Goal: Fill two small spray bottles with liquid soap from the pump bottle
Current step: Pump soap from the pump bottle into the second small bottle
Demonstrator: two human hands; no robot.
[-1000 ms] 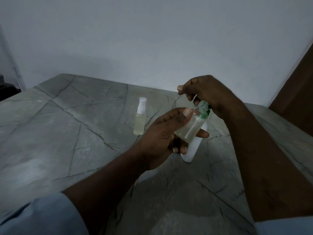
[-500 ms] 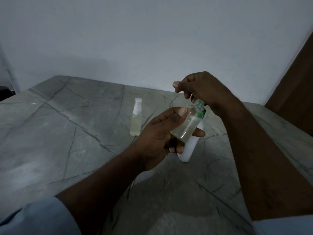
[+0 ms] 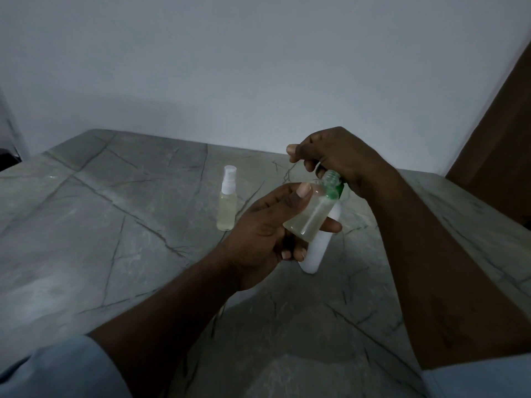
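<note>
The uncapped spray bottle [image 3: 309,215] is held above the marble table [image 3: 115,239], tilted with its threaded neck pointing up and to the right. It is clear plastic, and pale yellowish liquid fills roughly its lower half, pooled toward the base. The left hand [image 3: 267,234] grips it around the body: the thumb lies across the upper side near the shoulder, and the fingers curl under and behind, one fingertip showing past the bottle's right side.

Just behind and below it stands the white pump bottle [image 3: 317,251], its base on the table. Its wall is opaque, so how much soap it holds cannot be told. A green collar [image 3: 337,192] shows at its top, right beside the small bottle's neck (the two overlap in the view, and whether they touch is unclear). The right hand [image 3: 330,156] is curled over the pump's head, which it hides almost wholly; the fingers are bent down and the thumb juts left. Whether it presses or only rests there cannot be made out.

To the left, well apart from the hands, a second spray bottle [image 3: 227,206] stands upright on the table with its white sprayer top on, filled with the same pale liquid nearly to the shoulder.

Light blue sleeves [image 3: 66,369] are cut off at the lower corners. The lighting is dim.
</note>
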